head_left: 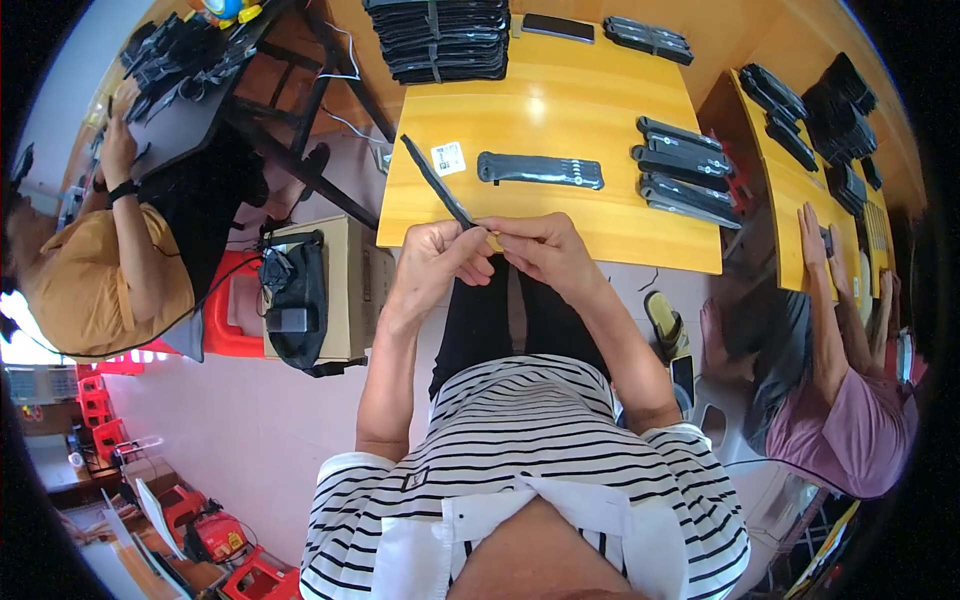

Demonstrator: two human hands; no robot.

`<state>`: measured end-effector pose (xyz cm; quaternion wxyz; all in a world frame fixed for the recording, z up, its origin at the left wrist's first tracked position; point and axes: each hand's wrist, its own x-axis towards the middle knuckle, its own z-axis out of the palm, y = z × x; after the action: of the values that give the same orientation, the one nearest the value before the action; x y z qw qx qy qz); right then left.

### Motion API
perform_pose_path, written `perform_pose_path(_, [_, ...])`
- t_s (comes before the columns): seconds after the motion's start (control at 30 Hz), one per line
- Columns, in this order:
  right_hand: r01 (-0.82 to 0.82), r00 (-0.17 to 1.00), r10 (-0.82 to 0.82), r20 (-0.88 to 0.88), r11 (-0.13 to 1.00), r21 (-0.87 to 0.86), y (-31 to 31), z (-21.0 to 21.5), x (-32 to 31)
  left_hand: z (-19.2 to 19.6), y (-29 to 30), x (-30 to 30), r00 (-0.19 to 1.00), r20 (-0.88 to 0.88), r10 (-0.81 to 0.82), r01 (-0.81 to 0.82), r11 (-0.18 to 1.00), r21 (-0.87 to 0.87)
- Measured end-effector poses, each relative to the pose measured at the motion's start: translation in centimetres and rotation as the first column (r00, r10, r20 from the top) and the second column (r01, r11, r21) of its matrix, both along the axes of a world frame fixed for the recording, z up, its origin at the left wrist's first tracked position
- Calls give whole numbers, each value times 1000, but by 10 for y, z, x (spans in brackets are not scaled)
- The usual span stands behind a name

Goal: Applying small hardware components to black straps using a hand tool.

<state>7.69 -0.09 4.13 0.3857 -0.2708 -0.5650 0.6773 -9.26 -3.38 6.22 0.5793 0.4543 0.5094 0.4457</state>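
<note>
My left hand (432, 262) is closed on the lower end of a narrow black strip (432, 176), seen nearly edge-on and slanting up to the left over the table's front edge. My right hand (548, 252) meets it there, with thumb and fingers pinched together at the strip's end. Whatever sits between those right fingertips is too small and covered to make out. Just beyond both hands, a flat black pouch (540, 170) with small white print lies crosswise on the yellow table (540, 105). A white label (448, 158) lies beside the strip.
A tall banded stack of black pouches (440, 40) stands at the far left, near a dark phone (558, 28) and a smaller bundle (648, 40). Several pouches (685, 170) lie at the right. A cardboard box (345, 290) stands left; co-workers sit on both sides.
</note>
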Motion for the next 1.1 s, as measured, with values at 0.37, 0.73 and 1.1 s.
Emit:
perform_pose_path(0.37, [123,991,-122,45,992,-12,-8,3,0,-16,-2,6,984,170,57,-64,997,38])
perform_pose_path(0.73, [-46,974,-65,219,882,469,7,11,11,-4,-6,19,995,84,-47,41,997,72])
perform_pose_path(1.1, [303,952,-305,23,932,-201,56,18,25,-22,34,55,928,373,1,-13,999,30])
